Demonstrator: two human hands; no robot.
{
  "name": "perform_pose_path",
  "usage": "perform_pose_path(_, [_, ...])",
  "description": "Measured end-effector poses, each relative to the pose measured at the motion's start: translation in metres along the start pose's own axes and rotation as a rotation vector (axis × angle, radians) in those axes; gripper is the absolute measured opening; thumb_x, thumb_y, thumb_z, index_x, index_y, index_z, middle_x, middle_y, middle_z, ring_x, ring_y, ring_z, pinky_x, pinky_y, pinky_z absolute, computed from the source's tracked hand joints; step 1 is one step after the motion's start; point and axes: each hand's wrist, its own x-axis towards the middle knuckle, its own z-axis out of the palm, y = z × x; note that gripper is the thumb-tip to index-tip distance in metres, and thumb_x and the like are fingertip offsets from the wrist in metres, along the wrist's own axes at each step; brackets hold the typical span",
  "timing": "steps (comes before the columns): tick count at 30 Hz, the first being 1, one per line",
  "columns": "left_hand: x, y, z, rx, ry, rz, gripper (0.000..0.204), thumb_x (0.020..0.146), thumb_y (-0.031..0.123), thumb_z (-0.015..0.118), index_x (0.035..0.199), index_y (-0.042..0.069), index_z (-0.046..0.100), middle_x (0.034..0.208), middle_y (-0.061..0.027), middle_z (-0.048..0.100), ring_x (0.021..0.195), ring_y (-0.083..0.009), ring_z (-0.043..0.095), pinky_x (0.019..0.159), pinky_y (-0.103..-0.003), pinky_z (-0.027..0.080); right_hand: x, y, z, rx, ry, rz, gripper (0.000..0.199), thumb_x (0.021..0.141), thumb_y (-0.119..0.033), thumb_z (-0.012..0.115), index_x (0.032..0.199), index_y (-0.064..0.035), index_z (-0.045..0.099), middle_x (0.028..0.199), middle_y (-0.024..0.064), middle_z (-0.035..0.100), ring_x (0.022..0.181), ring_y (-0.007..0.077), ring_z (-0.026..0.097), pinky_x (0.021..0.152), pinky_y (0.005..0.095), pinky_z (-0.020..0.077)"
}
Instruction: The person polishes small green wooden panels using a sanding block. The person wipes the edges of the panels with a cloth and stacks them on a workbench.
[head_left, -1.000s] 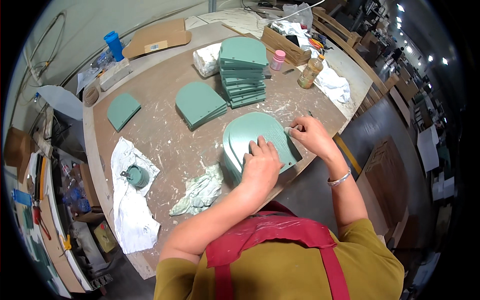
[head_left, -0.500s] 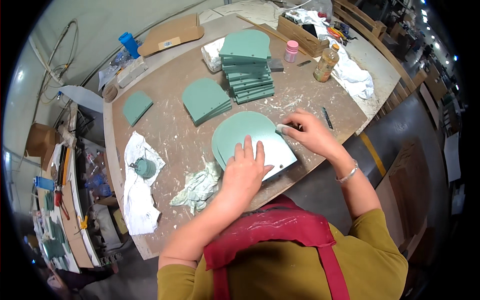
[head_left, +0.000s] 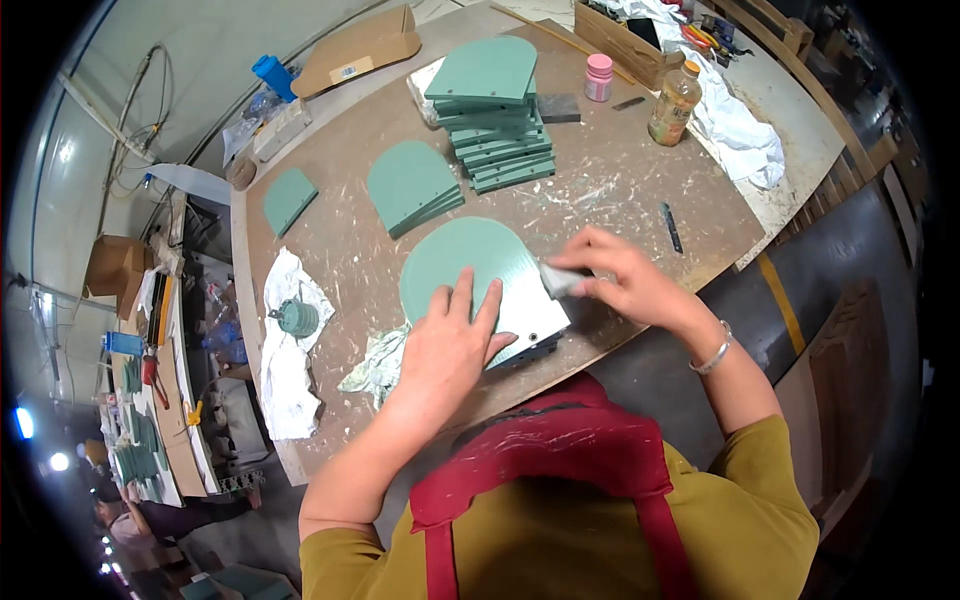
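A green panel (head_left: 464, 255) with one rounded end and small holes near its straight edge lies at the table's near side, on top of at least one more. My left hand (head_left: 445, 340) rests flat on it, fingers spread. My right hand (head_left: 622, 275) pinches a small grey-white pad (head_left: 562, 280), perhaps folded sandpaper, against the panel's right edge. A crumpled pale cloth (head_left: 378, 365) lies beside my left wrist. Farther off are a tall stack of green panels (head_left: 485, 70), a lower stack (head_left: 410, 180) and a single smaller panel (head_left: 287, 200).
A green jar (head_left: 297, 318) sits on a white cloth (head_left: 288, 390) at left. Toward the back right are a pink bottle (head_left: 598, 78), an amber drink bottle (head_left: 674, 105) and a wooden box (head_left: 640, 55). A dark blade-like tool (head_left: 671, 228) lies right of my right hand.
The pad has slid along the panel's right edge toward the near corner. The top panel now covers more of the one below. The whole view has shifted slightly.
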Motion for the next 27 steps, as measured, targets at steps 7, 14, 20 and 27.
perform_pose_path(7, [0.004, 0.005, 0.002, 0.049, 0.017, 0.011, 0.061, 0.086, 0.043, 0.071, 0.136, 0.01, 0.058, 0.136, -0.02, 0.056, 0.109, -0.0319, 0.06, 0.077, -0.038, 0.06, 0.019, 0.027, 0.011, 0.027, 0.127, -0.067, 0.041, 0.085, -0.009, 0.068, 0.125, -0.0018, 0.065, 0.113, 0.0111, 0.06, 0.108, 0.0266, 0.059, 0.097, 0.0362, 0.046])
perform_pose_path(14, [-0.001, 0.004, 0.004, 0.012, 0.048, 0.001, 0.061, 0.086, 0.043, 0.071, 0.135, 0.009, 0.059, 0.135, -0.021, 0.056, 0.109, -0.0316, 0.059, 0.079, -0.037, 0.059, -0.03, 0.016, -0.015, 0.046, 0.149, 0.087, 0.037, 0.086, -0.005, 0.068, 0.123, -0.0027, 0.068, 0.113, 0.0097, 0.062, 0.108, 0.0226, 0.06, 0.094, 0.0337, 0.0479])
perform_pose_path(20, [0.003, 0.005, 0.006, 0.035, 0.027, 0.042, 0.061, 0.086, 0.043, 0.071, 0.135, 0.008, 0.058, 0.135, -0.0219, 0.056, 0.108, -0.0317, 0.059, 0.079, -0.037, 0.059, 0.008, 0.006, 0.011, 0.074, 0.188, -0.009, 0.038, 0.087, -0.002, 0.066, 0.125, -0.0021, 0.066, 0.114, 0.0103, 0.06, 0.108, 0.0229, 0.059, 0.094, 0.0334, 0.0469])
perform_pose_path(27, [-0.001, 0.002, 0.006, 0.018, 0.023, 0.009, 0.059, 0.087, 0.042, 0.07, 0.133, 0.008, 0.059, 0.133, -0.0217, 0.057, 0.105, -0.0326, 0.06, 0.08, -0.038, 0.059, -0.072, -0.015, 0.013, -0.02, 0.049, 0.073, 0.039, 0.085, -0.003, 0.068, 0.124, -0.0014, 0.067, 0.111, 0.0103, 0.06, 0.106, 0.0238, 0.059, 0.094, 0.0331, 0.0464])
